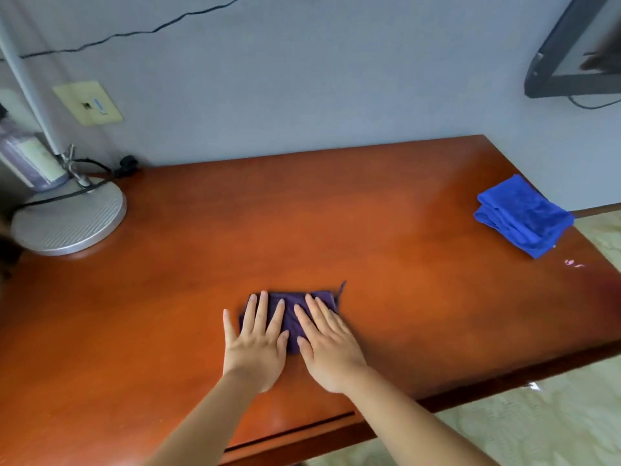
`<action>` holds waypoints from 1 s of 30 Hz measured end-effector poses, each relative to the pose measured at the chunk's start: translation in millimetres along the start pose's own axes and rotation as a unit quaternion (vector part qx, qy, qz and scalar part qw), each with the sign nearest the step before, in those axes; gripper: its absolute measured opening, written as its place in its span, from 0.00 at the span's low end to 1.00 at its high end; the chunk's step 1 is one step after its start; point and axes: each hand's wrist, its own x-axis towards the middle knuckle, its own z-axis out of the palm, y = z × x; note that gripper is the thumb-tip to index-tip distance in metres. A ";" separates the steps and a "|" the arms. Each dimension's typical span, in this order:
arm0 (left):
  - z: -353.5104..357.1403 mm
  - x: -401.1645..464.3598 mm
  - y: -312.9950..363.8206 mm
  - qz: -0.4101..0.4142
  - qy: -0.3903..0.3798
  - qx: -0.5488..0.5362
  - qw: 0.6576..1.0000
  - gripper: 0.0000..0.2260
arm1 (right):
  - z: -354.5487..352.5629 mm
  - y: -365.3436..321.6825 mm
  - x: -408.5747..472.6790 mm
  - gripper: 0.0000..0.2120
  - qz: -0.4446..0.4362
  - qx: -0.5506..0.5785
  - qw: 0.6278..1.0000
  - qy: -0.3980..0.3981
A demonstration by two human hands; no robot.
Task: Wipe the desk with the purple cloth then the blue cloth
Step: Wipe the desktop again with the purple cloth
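A folded purple cloth [291, 309] lies flat on the reddish-brown wooden desk [386, 237], near its front middle. My left hand [256, 344] and my right hand [331, 344] press on the cloth side by side, palms down and fingers straight and spread. Most of the cloth is hidden under them. A folded blue cloth [524, 216] sits apart at the desk's right edge, untouched.
A silver lamp with a round base [69, 218] stands at the desk's back left, with a black cable and a plastic bottle [28, 156] beside it. A dark monitor [571, 52] hangs on the wall at the upper right. The floor lies past the right edge.
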 end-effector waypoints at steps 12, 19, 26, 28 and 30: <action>-2.4 -50.3 64.8 -0.018 -0.110 -0.010 0.994 0.27 | 5.2 34.1 -69.5 0.27 0.001 0.005 1.000 -0.024; -10.9 -42.2 78.0 -0.028 -0.132 -0.006 0.991 0.25 | 0.2 47.7 -67.6 0.27 0.006 0.007 1.000 -0.025; -34.9 86.7 47.6 -0.024 -0.111 -0.005 0.994 0.25 | -34.6 71.3 61.5 0.35 -0.005 -0.003 0.999 -0.034; -42.6 130.7 34.7 -0.019 -0.099 0.002 0.995 0.25 | -45.4 76.3 105.7 0.28 0.005 -0.009 0.999 -0.036; -49.0 170.3 22.7 -0.021 -0.091 0.005 0.996 0.25 | -56.3 81.7 145.4 0.26 0.011 -0.010 0.999 -0.046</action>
